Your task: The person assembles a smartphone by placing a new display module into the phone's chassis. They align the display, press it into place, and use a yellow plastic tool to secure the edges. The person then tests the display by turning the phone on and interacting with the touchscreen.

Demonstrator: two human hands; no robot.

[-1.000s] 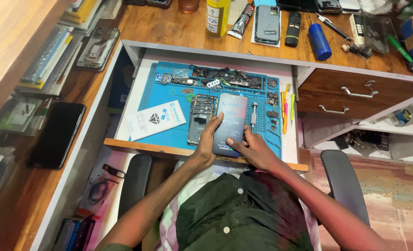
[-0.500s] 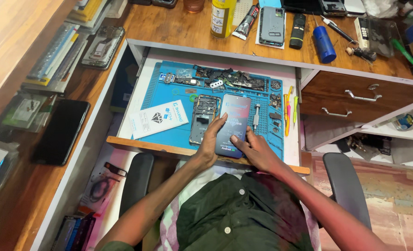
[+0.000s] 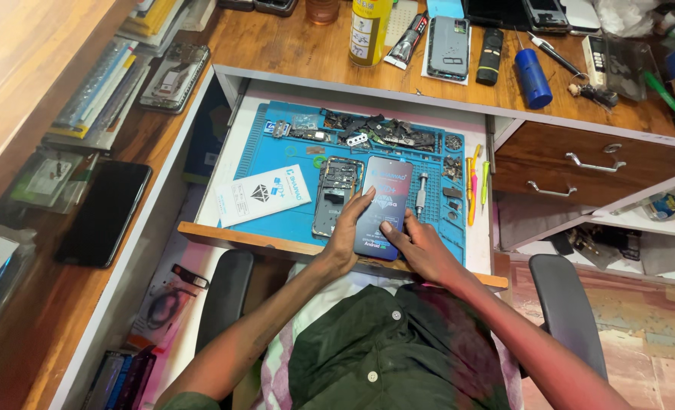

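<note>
A dark phone screen panel [image 3: 384, 199] with a printed film on it lies on the blue work mat [image 3: 292, 220] in an open drawer. My left hand [image 3: 345, 237] grips its left edge, thumb on the face. On the panel's lower part rests my right hand [image 3: 412, 247], fingers pressing the glass. Just left of the panel sits an opened phone frame [image 3: 335, 193] showing its insides. A white packet [image 3: 261, 194] lies further left on the mat.
Small parts and screws crowd the mat's far edge [image 3: 375, 133]. Coloured pry tools [image 3: 474, 186] sit at the mat's right. A yellow bottle [image 3: 370, 26], grey phone [image 3: 448, 47] and blue cylinder [image 3: 533, 78] stand on the desk. A black phone [image 3: 104, 212] lies at left.
The panel has been shifted slightly and my left thumb has slid up its face. My right hand has moved a little lower on the glass.
</note>
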